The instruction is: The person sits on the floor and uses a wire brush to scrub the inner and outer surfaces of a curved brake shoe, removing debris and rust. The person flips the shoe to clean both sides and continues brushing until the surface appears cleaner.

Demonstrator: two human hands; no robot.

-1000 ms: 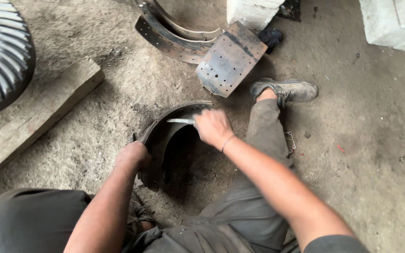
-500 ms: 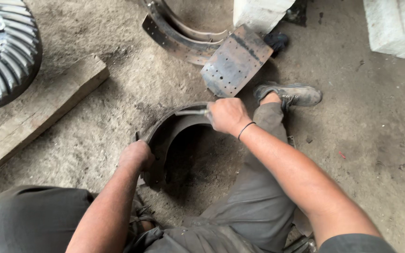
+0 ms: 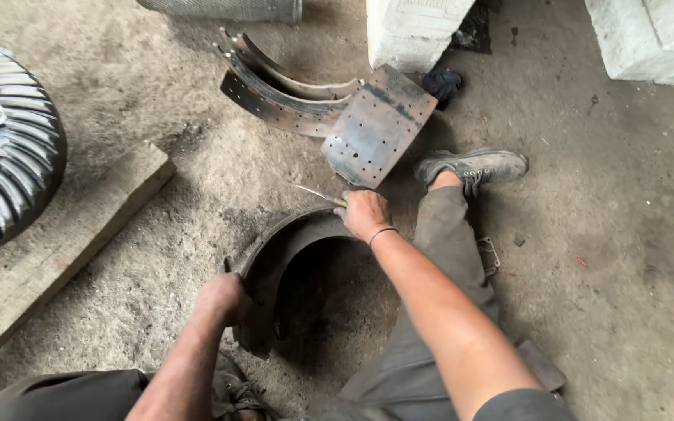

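Head view, present moment. Seated on the dirt floor (image 3: 602, 234), bracing an upright curved brake shoe (image 3: 290, 257) between the legs. Left hand (image 3: 224, 298) clamping the shoe's near-left edge, fingers wrapped closed around the rim. Right hand (image 3: 364, 214) resting on the shoe's far top edge, fingers closed around a thin metal tool (image 3: 317, 195) pointing left.

Compared with the earlier pictures: right hand sliding rightward along the upper rim, tool tip trailing along the arc; left hand holding the same grip. Working progressively around the shoe's edge, judging by this shift.

Lying beyond, toward the floor's far side: spare curved shoes (image 3: 274, 86) and a flat perforated lining plate (image 3: 376, 129); at left, a wooden plank (image 3: 64, 242) and a ribbed gear (image 3: 9, 148).
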